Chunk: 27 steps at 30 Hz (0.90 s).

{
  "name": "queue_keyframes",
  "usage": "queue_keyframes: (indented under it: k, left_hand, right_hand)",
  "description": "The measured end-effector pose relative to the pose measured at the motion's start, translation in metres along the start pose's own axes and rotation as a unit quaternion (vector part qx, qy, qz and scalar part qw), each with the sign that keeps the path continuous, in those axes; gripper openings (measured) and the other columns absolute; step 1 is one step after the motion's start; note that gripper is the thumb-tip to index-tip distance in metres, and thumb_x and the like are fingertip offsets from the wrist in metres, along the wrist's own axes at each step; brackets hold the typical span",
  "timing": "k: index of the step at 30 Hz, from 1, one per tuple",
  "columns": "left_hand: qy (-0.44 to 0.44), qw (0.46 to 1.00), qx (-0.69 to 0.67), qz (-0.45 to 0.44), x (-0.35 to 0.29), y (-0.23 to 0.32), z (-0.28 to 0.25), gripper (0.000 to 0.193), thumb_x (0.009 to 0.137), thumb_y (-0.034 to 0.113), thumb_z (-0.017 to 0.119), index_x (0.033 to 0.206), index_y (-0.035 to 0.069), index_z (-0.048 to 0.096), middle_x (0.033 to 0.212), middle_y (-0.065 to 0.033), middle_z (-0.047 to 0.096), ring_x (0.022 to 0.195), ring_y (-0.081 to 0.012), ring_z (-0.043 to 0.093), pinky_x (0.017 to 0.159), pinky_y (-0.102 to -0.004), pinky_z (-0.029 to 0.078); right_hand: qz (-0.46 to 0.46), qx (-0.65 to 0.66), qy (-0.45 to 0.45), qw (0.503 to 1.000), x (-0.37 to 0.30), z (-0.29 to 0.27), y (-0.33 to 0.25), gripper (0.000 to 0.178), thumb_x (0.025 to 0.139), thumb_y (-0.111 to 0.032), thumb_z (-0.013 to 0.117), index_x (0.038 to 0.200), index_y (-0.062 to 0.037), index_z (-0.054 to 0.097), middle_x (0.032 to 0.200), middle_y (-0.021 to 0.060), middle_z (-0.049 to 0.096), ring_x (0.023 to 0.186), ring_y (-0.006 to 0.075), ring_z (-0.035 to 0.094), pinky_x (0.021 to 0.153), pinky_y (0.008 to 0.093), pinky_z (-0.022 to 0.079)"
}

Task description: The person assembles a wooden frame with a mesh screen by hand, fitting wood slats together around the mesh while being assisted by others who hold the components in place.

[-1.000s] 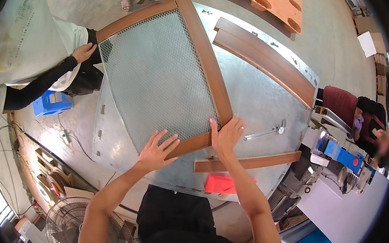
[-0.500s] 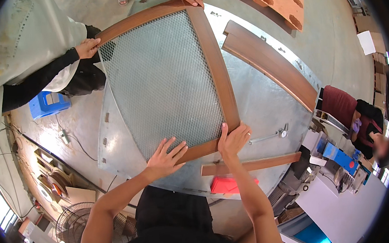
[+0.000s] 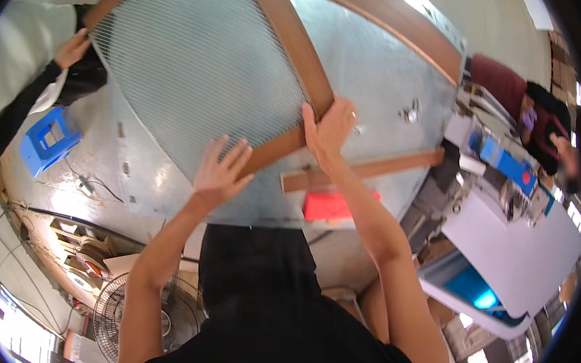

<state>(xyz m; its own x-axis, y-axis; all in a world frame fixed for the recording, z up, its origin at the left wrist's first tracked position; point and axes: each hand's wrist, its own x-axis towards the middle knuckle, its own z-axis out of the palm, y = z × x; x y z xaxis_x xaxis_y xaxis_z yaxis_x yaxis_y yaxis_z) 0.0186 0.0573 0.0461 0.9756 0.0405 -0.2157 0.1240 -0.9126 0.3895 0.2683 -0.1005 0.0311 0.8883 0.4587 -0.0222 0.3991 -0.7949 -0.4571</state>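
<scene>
A brown frame (image 3: 291,41) with a metal mesh panel (image 3: 193,73) lies over the metal-topped table (image 3: 386,136), its far end cut off by the picture's upper edge. My left hand (image 3: 220,171) rests with spread fingers on the mesh, at the left end of the frame's near rail. At the near right corner, my right hand (image 3: 331,129) grips the frame, thumb on top and fingers around the outer side. No rail shows along the mesh's left edge. A co-worker's hand (image 3: 73,50) holds the far left part of the frame.
Right of the frame lie a long brown profile (image 3: 387,17) and a round dial gauge (image 3: 410,112). A brown strip (image 3: 364,169) and a red object (image 3: 326,204) are near the front edge. A blue stool (image 3: 50,140) and a fan (image 3: 147,312) stand left.
The view has tilted, so the table and frame sit higher in the picture. The hand at the far corner has left the view. Both my hands stay at the frame's near end.
</scene>
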Motion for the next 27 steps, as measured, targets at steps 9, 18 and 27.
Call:
queue_keyframes:
  k: [9, 18, 27]
  left_hand:
    - [0.087, 0.996, -0.016, 0.000, 0.018, 0.002, -0.004, 0.068, 0.081, 0.040, 0.085, 0.141, 0.014, 0.065, 0.156, -0.0052, 0.052, 0.147, -0.0399, 0.041, 0.122, -0.0609, 0.036]
    - [0.057, 0.997, 0.051, 0.009, 0.016, -0.006, 0.000, 0.071, 0.093, 0.056, 0.069, 0.151, 0.017, 0.056, 0.162, -0.0016, 0.044, 0.151, -0.0378, 0.035, 0.125, -0.0587, 0.031]
    - [0.086, 0.996, 0.023, 0.003, 0.009, 0.002, -0.003, 0.075, 0.086, 0.051, 0.078, 0.149, 0.016, 0.057, 0.159, -0.0026, 0.047, 0.148, -0.0378, 0.039, 0.124, -0.0580, 0.034]
  right_hand:
    - [0.028, 0.106, -0.052, 0.993, -0.002, -0.050, 0.037, 0.071, 0.065, -0.012, 0.094, 0.131, -0.0022, 0.067, 0.111, 0.0142, 0.066, 0.105, 0.0342, 0.062, 0.093, 0.0428, 0.051]
    - [-0.013, 0.115, -0.032, 0.993, -0.011, -0.046, 0.041, 0.072, 0.066, -0.010, 0.093, 0.131, -0.0014, 0.065, 0.112, 0.0169, 0.061, 0.108, 0.0396, 0.057, 0.094, 0.0484, 0.048]
    - [-0.006, 0.117, -0.066, 0.991, -0.006, -0.045, 0.038, 0.070, 0.066, -0.008, 0.094, 0.129, 0.0019, 0.064, 0.116, 0.0177, 0.062, 0.111, 0.0402, 0.057, 0.095, 0.0486, 0.048]
